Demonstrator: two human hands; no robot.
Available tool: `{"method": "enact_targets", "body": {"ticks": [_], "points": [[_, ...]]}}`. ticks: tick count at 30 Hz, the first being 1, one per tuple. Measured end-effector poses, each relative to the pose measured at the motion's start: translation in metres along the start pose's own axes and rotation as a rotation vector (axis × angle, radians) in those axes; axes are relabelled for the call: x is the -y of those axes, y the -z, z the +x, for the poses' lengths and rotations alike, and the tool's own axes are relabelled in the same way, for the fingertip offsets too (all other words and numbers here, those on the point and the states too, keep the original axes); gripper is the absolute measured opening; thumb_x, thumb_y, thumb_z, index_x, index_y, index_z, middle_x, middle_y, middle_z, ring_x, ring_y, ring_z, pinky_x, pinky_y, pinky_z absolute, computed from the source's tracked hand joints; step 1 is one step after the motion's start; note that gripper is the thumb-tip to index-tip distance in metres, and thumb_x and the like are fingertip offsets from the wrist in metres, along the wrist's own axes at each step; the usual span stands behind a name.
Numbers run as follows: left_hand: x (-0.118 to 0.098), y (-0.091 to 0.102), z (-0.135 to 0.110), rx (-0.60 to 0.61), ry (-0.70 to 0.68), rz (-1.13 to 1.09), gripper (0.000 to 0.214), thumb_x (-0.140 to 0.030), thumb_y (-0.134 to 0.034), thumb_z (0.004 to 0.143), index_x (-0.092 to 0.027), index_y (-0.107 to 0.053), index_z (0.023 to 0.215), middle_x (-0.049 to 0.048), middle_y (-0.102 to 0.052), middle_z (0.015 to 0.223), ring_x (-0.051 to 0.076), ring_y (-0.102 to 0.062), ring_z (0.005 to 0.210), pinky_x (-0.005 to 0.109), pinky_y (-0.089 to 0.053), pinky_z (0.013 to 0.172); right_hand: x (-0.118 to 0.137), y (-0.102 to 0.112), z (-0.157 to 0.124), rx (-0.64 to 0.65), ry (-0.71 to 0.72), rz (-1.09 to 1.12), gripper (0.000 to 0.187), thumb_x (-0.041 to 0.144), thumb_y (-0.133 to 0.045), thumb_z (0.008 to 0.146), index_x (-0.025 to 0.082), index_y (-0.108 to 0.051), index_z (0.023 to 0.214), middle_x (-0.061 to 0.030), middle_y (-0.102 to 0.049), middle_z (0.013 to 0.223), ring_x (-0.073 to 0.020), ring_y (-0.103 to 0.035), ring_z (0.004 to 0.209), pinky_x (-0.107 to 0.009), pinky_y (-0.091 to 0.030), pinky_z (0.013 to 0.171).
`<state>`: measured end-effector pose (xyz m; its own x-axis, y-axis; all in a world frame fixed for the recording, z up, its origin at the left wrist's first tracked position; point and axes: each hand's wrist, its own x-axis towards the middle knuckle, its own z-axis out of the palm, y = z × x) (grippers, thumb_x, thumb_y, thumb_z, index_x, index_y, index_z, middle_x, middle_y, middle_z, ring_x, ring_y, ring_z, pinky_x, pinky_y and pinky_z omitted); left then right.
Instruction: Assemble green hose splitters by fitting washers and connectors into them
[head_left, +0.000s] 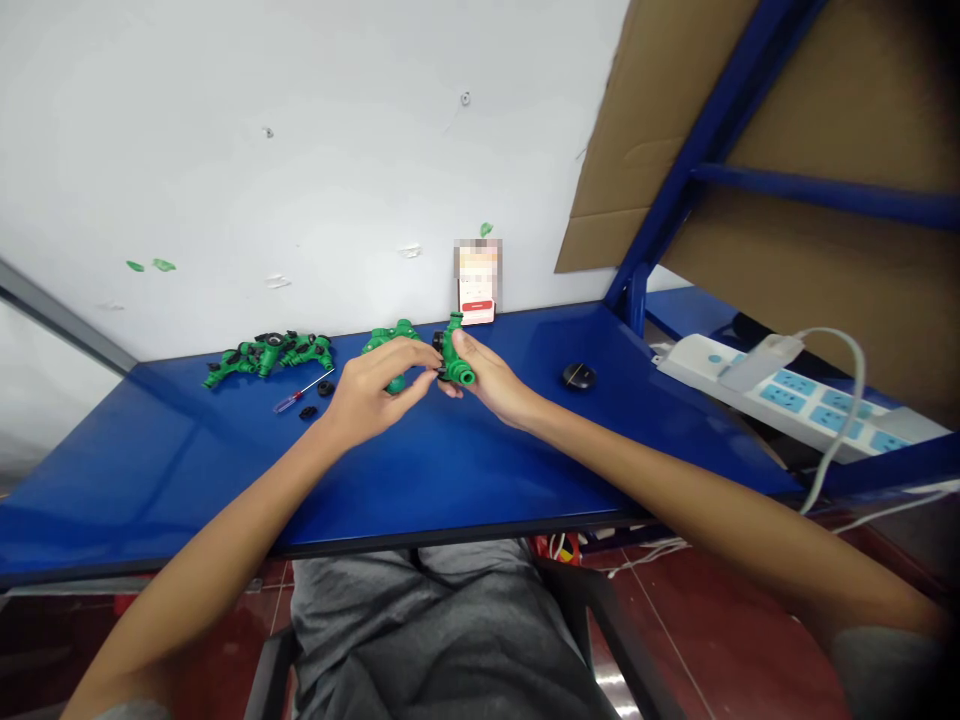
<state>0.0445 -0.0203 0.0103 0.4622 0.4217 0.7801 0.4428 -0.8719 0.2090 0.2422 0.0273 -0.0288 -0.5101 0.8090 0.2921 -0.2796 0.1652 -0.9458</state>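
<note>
I have the green hose connector in my right hand, with the thumb and fingers closed on it, over the blue table. Its long way runs from near to far. One round, open end points back at me and a bit to the right. The other end points toward the wall. My left hand has its fingertips at the black part, but I can't tell if they pinch it. A screwdriver lies off to the left.

The right hand holds a green fitting.
</note>
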Motion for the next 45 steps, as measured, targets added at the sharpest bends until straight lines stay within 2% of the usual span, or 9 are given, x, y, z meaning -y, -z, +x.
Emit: {"method": "enact_targets", "body": {"ticks": [12, 18, 21, 24, 28, 32, 34, 38, 45], "points": [[0.008, -0.008, -0.007, -0.034, 0.161, -0.107, 0.008, -0.027, -0.075, 0.103, -0.021, -0.079, 0.105, 0.006, -0.083, 0.106, 0.017, -0.076, 0.092, 0.03, -0.06, 0.085, -0.008, -0.003, -0.001, -0.089, -0.078, 0.008, 0.053, 0.077, -0.056, 0.103, 0.025, -0.055, 0.1, 0.0032, -0.056, 0.071, -0.0137, -0.054, 0.059, -0.029, -0.039, 0.053], [0.015, -0.007, -0.009, 0.052, 0.035, 0.052, 0.013, -0.024, -0.066, 0.108, -0.021, -0.078, 0.109, 0.0071, -0.082, 0.111, 0.018, -0.078, 0.102, 0.03, -0.062, 0.094, -0.006, 0.002, 0.001, 0.006, -0.117, 0.206, 0.039, 0.057, -0.079, 0.096, 0.024, -0.057, 0.101, 0.0005, -0.066, 0.088, -0.0157, -0.065, 0.076, -0.029, -0.053, 0.064], [0.02, -0.009, -0.014, 0.109, 0.002, 0.164, 0.017, -0.025, -0.061, 0.11, -0.022, -0.078, 0.113, 0.0079, -0.081, 0.117, 0.018, -0.078, 0.106, 0.029, -0.062, 0.093, -0.009, 0.0, 0.002, -0.019, -0.163, 0.255, 0.031, 0.051, -0.074, 0.1, 0.025, -0.058, 0.107, -0.0003, -0.069, 0.097, -0.0164, -0.068, 0.084, -0.032, -0.061, 0.073], [0.023, -0.012, -0.018, 0.112, -0.018, 0.194, 0.016, -0.024, -0.061, 0.11, -0.022, -0.077, 0.113, 0.0073, -0.08, 0.118, 0.017, -0.078, 0.108, 0.028, -0.063, 0.093, -0.013, -0.003, 0.002, -0.057, -0.176, 0.21, 0.034, 0.058, -0.063, 0.107, 0.027, -0.058, 0.121, -0.0029, -0.072, 0.107, -0.0176, -0.07, 0.09, -0.035, -0.065, 0.079], [0.024, -0.013, -0.018, 0.087, -0.029, 0.183, 0.018, -0.021, -0.061, 0.11, -0.023, -0.077, 0.115, 0.0073, -0.079, 0.121, 0.017, -0.078, 0.111, 0.028, -0.063, 0.095, -0.018, -0.004, 0.002, -0.106, -0.136, 0.103, 0.048, 0.066, -0.066, 0.102, 0.028, -0.06, 0.131, -0.006, -0.073, 0.121, -0.0211, -0.071, 0.106, -0.04, -0.064, 0.092], [0.026, -0.014, -0.018, 0.07, 0.001, 0.182, 0.017, -0.022, -0.062, 0.109, -0.023, -0.078, 0.114, 0.0071, -0.078, 0.116, 0.017, -0.077, 0.104, 0.029, -0.062, 0.092, -0.018, 0.002, 0.002, -0.261, 0.006, -0.164, 0.048, 0.068, -0.073, 0.096, 0.027, -0.072, 0.121, -0.008, -0.07, 0.127, -0.0239, -0.062, 0.125, -0.042, -0.055, 0.109], [0.028, -0.016, -0.019, 0.068, 0.013, 0.154, 0.016, -0.023, -0.063, 0.108, -0.023, -0.078, 0.112, 0.0072, -0.077, 0.113, 0.017, -0.076, 0.102, 0.029, -0.061, 0.091, -0.014, 0.006, 0.002, -0.284, 0.058, -0.26, 0.046, 0.067, -0.076, 0.094, 0.026, -0.076, 0.114, -0.0075, -0.069, 0.125, -0.023, -0.063, 0.118, -0.039, -0.055, 0.106], [0.033, -0.016, -0.019, 0.105, 0.045, 0.102, 0.015, -0.024, -0.065, 0.107, -0.023, -0.079, 0.11, 0.0079, -0.077, 0.113, 0.017, -0.076, 0.099, 0.03, -0.061, 0.091, -0.006, 0.012, 0.004, -0.157, 0.049, -0.185, 0.046, 0.061, -0.084, 0.088, 0.026, -0.078, 0.117, -0.0054, -0.073, 0.119, -0.0194, -0.067, 0.1, -0.035, -0.058, 0.092], [0.041, 0.006, -0.01, 0.177, 0.098, -0.005, 0.019, -0.022, -0.063, 0.104, -0.022, -0.08, 0.111, 0.008, -0.08, 0.112, 0.019, -0.077, 0.103, 0.033, -0.061, 0.093, -0.014, 0.028, 0.013, -0.195, 0.001, -0.192, 0.046, 0.05, -0.096, 0.074, 0.022, -0.084, 0.109, -0.0071, -0.083, 0.111, -0.0216, -0.075, 0.095, -0.042, -0.061, 0.093]]}}
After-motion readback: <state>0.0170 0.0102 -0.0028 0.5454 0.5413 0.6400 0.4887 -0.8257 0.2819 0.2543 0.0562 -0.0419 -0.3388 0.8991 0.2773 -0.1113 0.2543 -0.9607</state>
